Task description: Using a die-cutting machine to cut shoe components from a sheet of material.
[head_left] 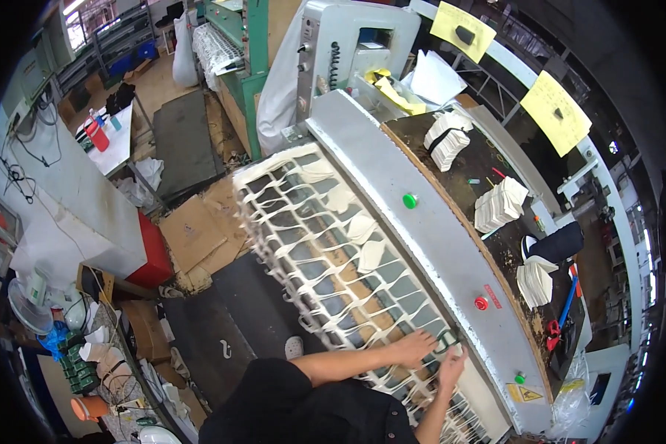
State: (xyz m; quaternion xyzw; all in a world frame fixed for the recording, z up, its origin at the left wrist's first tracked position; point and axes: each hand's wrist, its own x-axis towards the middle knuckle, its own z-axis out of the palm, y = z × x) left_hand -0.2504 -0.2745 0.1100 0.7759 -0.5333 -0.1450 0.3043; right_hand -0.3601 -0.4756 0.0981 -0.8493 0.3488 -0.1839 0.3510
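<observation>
A pale sheet cut into an open net (pixel 325 285) lies along the machine bed, with several cut-out pale pieces (pixel 360 229) resting on its far part. My left hand (pixel 414 348) is over the near half of the net, palm down, its fingers stretched toward a small dark frame-like piece (pixel 445 340). Just right of it my right hand (pixel 451 367) is closed at the sheet's uncut edge, close to that same piece. What its fingers grip is too small to make out.
A grey machine beam (pixel 422 222) with green and red buttons runs beside the bed. On the dark shelf (pixel 488 185) behind it stand stacks of pale pieces (pixel 500 204), red-handled scissors (pixel 553 334) and a dark roll (pixel 559 243). Flattened cardboard (pixel 192 233) and dark mats (pixel 222 318) cover the floor.
</observation>
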